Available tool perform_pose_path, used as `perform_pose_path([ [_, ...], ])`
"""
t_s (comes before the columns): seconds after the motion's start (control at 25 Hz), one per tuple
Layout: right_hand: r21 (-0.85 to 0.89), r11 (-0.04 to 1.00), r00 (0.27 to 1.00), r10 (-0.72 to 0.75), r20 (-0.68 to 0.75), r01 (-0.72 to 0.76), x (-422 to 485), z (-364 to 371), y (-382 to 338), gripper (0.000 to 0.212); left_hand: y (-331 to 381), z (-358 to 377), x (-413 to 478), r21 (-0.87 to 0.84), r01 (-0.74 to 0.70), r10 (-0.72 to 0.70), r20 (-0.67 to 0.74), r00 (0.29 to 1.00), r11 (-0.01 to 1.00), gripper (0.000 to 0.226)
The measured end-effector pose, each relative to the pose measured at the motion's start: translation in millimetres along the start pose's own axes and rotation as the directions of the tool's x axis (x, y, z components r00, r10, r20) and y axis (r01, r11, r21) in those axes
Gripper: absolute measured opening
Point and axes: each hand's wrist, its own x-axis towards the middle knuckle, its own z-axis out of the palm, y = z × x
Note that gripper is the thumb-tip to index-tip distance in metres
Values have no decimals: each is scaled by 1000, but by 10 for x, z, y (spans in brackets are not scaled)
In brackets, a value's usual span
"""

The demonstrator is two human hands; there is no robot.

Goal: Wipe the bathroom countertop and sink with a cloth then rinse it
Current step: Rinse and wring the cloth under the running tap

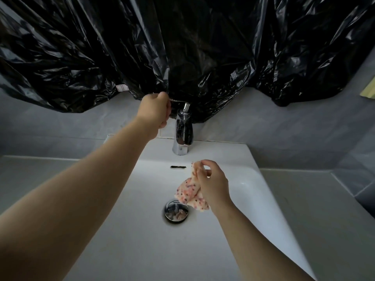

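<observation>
Cloth (189,192) update: it's the pink-speckled one, bunched up and dangling from our right hand (213,183), which pinches it near the top between thumb and fingertips. It hangs inside the sink (142,230), just above and a little right of the drain (176,212), and as far as we can tell it isn't touching the basin.

Up at the back, our left hand (155,110) is curled around the lever (178,101) of the chrome tap (182,134). Most of the lever is hidden behind the fingers, but it does look like a proper grip. No water is coming out of the spout that we can see, and the cloth sits forward of it, not directly under.

So where are we? Our read is that the wiping part is probably done and we're right at the start of the rinse. The basin and the surface (40,175) on either side look free of obvious mess, though the light is dim, so we wouldn't swear to it. What's left: get the water going, bring the cloth under the stream, squeeze it out, shut the tap.

Behind all this, crinkly black plastic sheeting (182,47) hangs over the grey wall (284,128) above the tap.
</observation>
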Motion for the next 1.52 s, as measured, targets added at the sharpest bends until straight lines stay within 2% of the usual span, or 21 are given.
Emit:
perform_pose_path([
  [0.2,46,998,999,33,22,-34,-39,51,-33,29,-93,3,-35,0,-83,83,23,996,997,35],
  [0.32,145,984,994,101,30,-105,-50,120,19,27,-486,-134,-267,30,-22,22,-10,1000,999,33],
  [0.44,208,968,990,135,36,-140,-54,196,136,14,-1032,-159,-538,174,34,-26,-43,999,984,23],
  [0.52,261,951,986,153,66,-165,-67,269,199,10,-1326,-140,-644,212,108,-130,95,987,971,8],
  [0.6,325,926,981,178,71,-191,-36,334,268,15,-1488,-104,-685,144,234,-268,303,914,961,13],
  [0.64,348,914,978,198,62,-208,-10,361,282,17,-1550,-82,-674,125,270,-297,351,888,955,15],
  [0.72,421,868,963,259,72,-265,47,408,317,18,-1635,-36,-643,142,272,-303,295,906,952,14],
  [0.8,491,804,942,280,184,-335,18,450,314,18,-1675,-6,-614,61,295,-302,189,935,953,11],
  [0.84,489,795,930,258,262,-358,-15,470,308,22,-1668,-2,-606,-32,324,-314,175,933,945,18],
  [0.92,393,843,901,217,376,-367,-46,504,291,34,-1641,-29,-582,-187,373,-331,220,917,909,29],
  [0.96,336,875,903,216,371,-348,-51,493,275,36,-1617,-63,-585,-226,393,-332,265,905,892,30],
  [1.04,285,908,942,249,225,-308,15,448,286,26,-1579,-126,-571,-269,457,-359,343,868,848,16],
  [1.08,300,901,947,276,162,-314,47,422,308,22,-1566,-148,-557,-275,492,-381,372,847,826,10],
  [1.16,323,886,943,302,142,-332,83,391,354,26,-1585,-169,-564,-221,525,-411,409,815,822,24],
  [1.24,326,886,928,242,283,-330,65,406,389,28,-1604,-145,-603,-125,496,-416,394,820,859,11],
  [1.32,316,878,888,217,406,-359,29,406,381,40,-1631,-117,-638,-74,451,-396,367,842,890,32],
  [1.36,333,867,884,219,413,-371,32,389,373,40,-1626,-109,-643,-91,432,-376,353,857,897,37],
  [1.48,353,890,938,193,287,-291,66,340,358,20,-1634,-157,-609,-221,434,-340,362,868,873,23],
  [1.52,334,906,957,200,208,-262,94,344,378,22,-1618,-180,-607,-232,444,-337,387,858,866,26],
])
